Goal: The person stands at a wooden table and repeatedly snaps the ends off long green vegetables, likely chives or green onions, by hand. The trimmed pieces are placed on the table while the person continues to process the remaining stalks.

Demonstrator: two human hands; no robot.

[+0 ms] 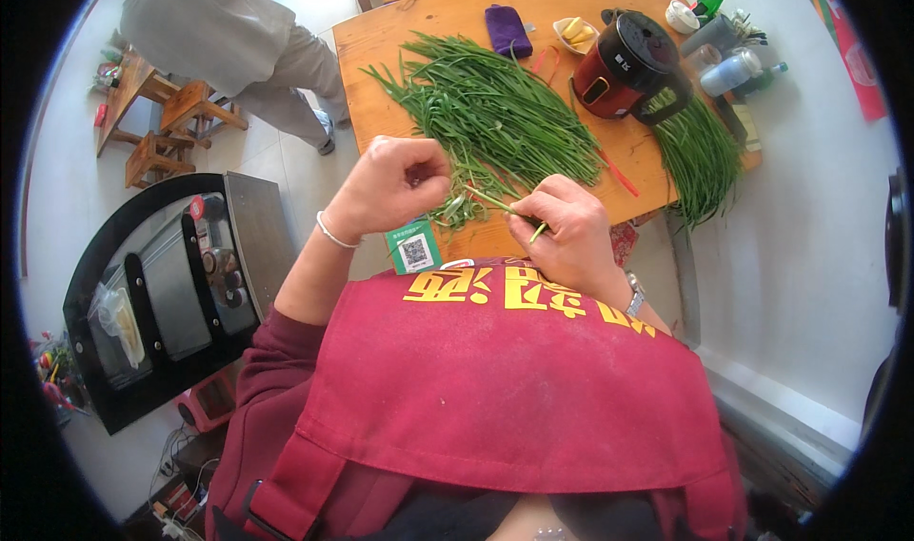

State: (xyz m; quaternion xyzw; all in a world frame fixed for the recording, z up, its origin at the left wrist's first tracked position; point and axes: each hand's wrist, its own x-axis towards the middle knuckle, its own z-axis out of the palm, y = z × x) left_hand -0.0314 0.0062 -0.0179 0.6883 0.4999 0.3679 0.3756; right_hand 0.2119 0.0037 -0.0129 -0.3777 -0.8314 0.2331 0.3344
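My right hand (566,223) grips a few green stalks (489,197) that look like garlic chives, their ends poking out on both sides of the fingers. My left hand (396,184) is raised to the left of them with its fingers curled in. Whether anything small is pinched in it, I cannot tell. Beyond both hands, a large loose pile of garlic chives (500,105) spreads over the wooden table (385,23). Between my hands, close to the near edge, lies a heap of pale trimmed leaf scraps (460,205).
A dark red kettle (621,66) with a black lid stands at the right, beside another bunch of chives (700,148) hanging over the edge. A purple cloth (508,31), a small bowl (577,36) and bottles (714,0) stand farther back. A person (214,41) stands left, near a glass-fronted cabinet (171,277).
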